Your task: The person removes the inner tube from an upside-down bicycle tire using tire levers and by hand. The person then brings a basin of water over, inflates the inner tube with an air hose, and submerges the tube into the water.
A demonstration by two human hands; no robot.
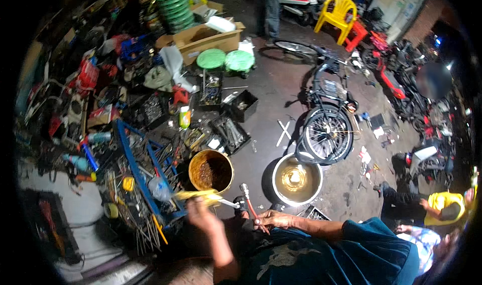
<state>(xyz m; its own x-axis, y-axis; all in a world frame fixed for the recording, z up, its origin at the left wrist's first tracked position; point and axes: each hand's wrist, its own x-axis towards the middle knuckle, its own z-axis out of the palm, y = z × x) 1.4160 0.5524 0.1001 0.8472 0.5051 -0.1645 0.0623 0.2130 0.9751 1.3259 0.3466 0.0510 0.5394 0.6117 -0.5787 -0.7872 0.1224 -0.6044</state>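
Blurred by motion, my left hand [200, 212] is raised in front of the rusty bucket, closed round a yellow-handled tool [201, 194]. A pale metal end of that tool points right; its exact kind is smeared. To the right, my right hand [273, 219] grips the lower part of a thin red-shafted tool [252, 209] with a silver metal head. This tool leans up and left, its head near the tip of the yellow-handled one. Whether the two tools touch I cannot tell. Just beyond my hands stand the rusty bucket [230, 177] and a round metal basin [277, 190] of cloudy liquid.
A bicycle [327, 134] stands beyond the basin, its wheel overhanging the rim. A blue metal frame [131, 157], loose rods and parts trays [231, 134] crowd the left. Green stools [211, 59] and a cardboard box [201, 46] are farther off. A person in yellow [444, 204] is at right.
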